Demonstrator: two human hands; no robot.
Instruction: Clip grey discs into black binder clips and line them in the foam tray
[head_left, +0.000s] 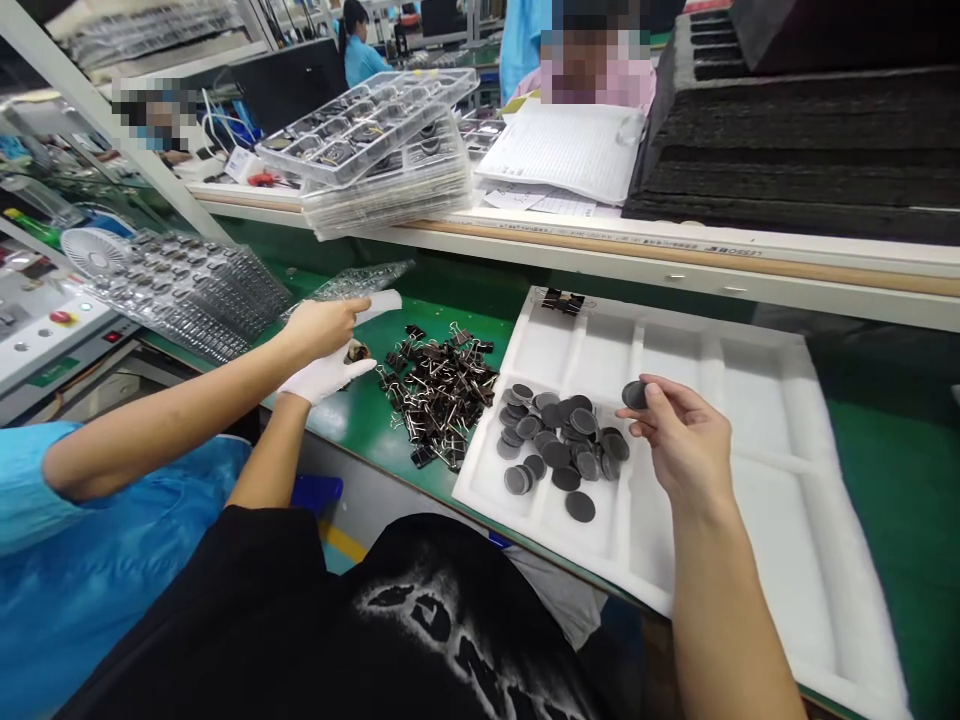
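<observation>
My right hand (686, 430) pinches a dark round disc (635, 396) between thumb and fingers, above the white foam tray (765, 400). Beside it, a loose heap of similar black and grey discs (556, 454) lies in the tray's left part. My left hand (322, 378) wears a white glove, its thumb stretched out to the right. A co-worker's bare hand (326, 328) covers its other fingers. Past that hand sticks out a white tip (384, 303); I cannot tell whether it is glove or a separate piece. A small brownish thing (358, 351) shows near my left thumb.
A pile of black binder clips (442, 390) lies on the green bench between my hands. More clips (562, 301) sit on the tray's far edge. Stacked clear trays (202, 290) stand left. The shelf (570, 232) carries clear boxes (375, 130), papers (562, 145) and black foam sheets (795, 150).
</observation>
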